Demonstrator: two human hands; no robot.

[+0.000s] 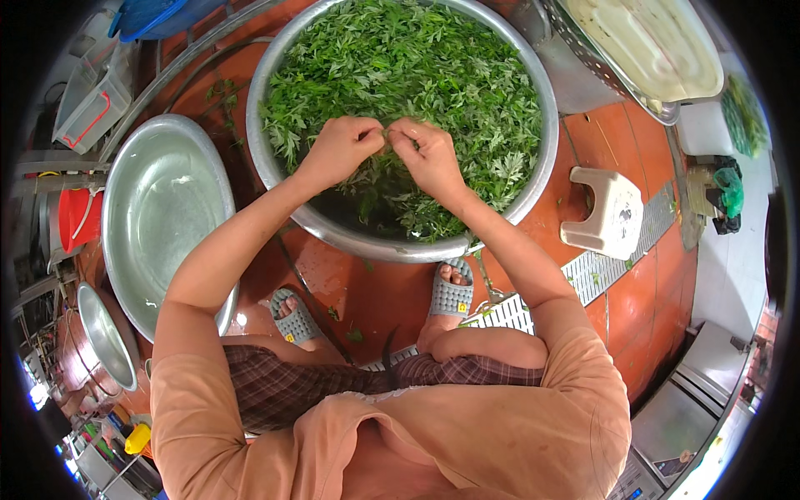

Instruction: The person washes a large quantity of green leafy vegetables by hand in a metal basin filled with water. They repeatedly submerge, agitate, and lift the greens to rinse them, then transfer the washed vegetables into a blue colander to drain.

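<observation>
In front of me stands a large round metal basin (400,253), filled with green, deeply cut leaves (400,69), some pale on their undersides. Dark water shows along its near edge. My left hand (344,149) and my right hand (426,153) are over the near middle of the leaves, fingertips close together. Each has its thumb pinched against the forefinger, and a small bit of plant seems to lie between them. The piece is too small to make out clearly.
An oval metal basin (169,206) with water stands left, a smaller metal bowl (103,334) beyond it. A plastic stool (615,215) is at the right, by a floor drain grate (587,275). A red bucket (78,215) is far left. My sandalled feet are on wet red tiles.
</observation>
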